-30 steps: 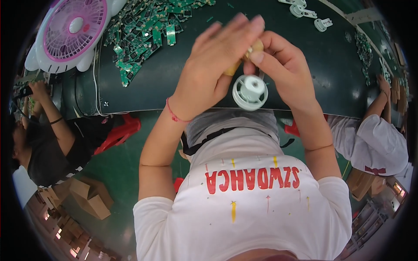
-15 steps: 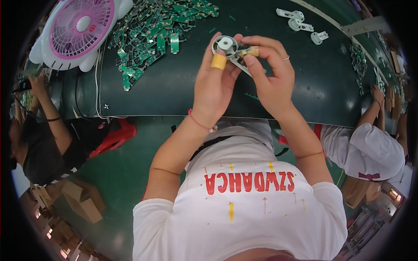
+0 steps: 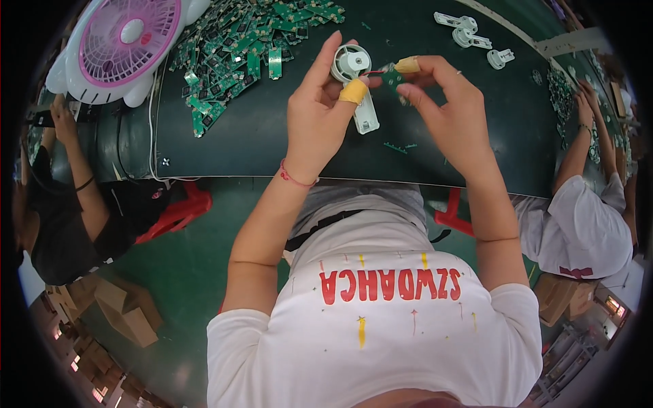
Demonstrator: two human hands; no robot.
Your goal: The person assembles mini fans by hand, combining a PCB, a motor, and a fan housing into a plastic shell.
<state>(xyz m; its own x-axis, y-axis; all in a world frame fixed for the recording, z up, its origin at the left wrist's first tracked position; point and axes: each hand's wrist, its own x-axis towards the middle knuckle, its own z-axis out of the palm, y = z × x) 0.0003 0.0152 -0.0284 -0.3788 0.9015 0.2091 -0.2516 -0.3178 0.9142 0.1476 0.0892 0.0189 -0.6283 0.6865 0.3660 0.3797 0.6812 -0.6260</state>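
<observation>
My left hand [image 3: 318,115] grips a white plastic casing with a ring-shaped head and a short flat handle [image 3: 366,118]. Inside the ring sits a round white part [image 3: 354,61]. Yellow tape wraps the left thumb, which presses where ring and handle meet. To the right, my right hand [image 3: 454,109] pinches a small green circuit board [image 3: 392,77] between thumb and a yellow-taped index finger. A thin red wire [image 3: 373,72] runs from the casing's head toward this board. The fingers partly cover the board.
Many green circuit boards [image 3: 235,64] lie heaped at the far left, beside a pink-and-white fan [image 3: 129,47]. Several white casings [image 3: 469,34] rest at the far right. Green scraps [image 3: 400,147] lie near the table edge. Co-workers sit on both sides.
My right hand has moved right, drawing the board away from the casing and exposing the red wire. The casing's handle has swung to point toward me.
</observation>
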